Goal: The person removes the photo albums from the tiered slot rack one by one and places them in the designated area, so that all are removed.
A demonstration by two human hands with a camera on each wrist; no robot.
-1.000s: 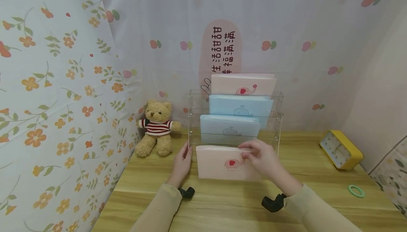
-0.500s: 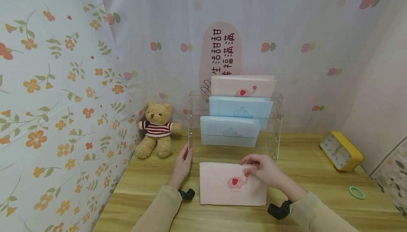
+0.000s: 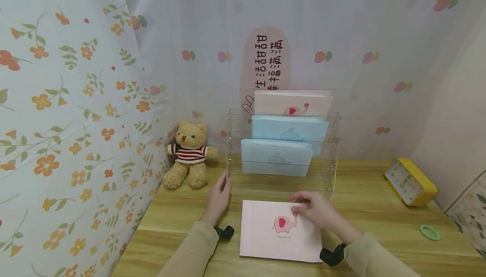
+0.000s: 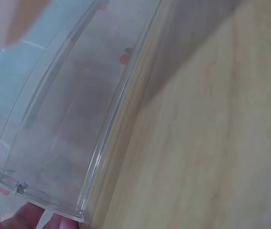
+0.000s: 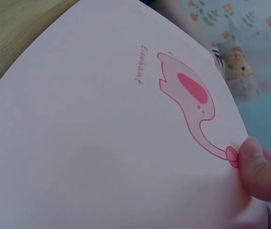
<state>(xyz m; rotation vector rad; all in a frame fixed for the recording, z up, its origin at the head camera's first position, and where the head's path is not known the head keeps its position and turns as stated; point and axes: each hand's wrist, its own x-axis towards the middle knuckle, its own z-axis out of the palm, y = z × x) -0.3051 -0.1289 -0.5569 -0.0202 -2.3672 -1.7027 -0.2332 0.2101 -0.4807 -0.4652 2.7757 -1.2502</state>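
Observation:
A pink elephant-print notebook (image 3: 265, 235) lies tilted low over the table in front of the rack. My right hand (image 3: 315, 211) pinches its far edge near the right corner, thumb on the cover beside the elephant's trunk. In the right wrist view the thumb (image 5: 259, 171) presses on the cover (image 5: 102, 119), and the other fingers are mostly hidden behind it. My left hand (image 3: 219, 197) holds the left side panel of the clear acrylic rack (image 3: 281, 180). The left wrist view shows the fingers (image 4: 25, 217) curled round the panel's lower edge.
Two blue whale notebooks (image 3: 277, 157) and a pink elephant one (image 3: 292, 104) stand in the rack's upper tiers. A teddy bear (image 3: 190, 154) sits to the left. At the right are a yellow clock (image 3: 411, 182) and a green ring (image 3: 429, 232). Patterned cloth hangs behind.
The right hand has drawn the pink notebook out of the rack's lowest tier, toward me and down, and its cover has tipped flatter. The left hand has stayed on the rack.

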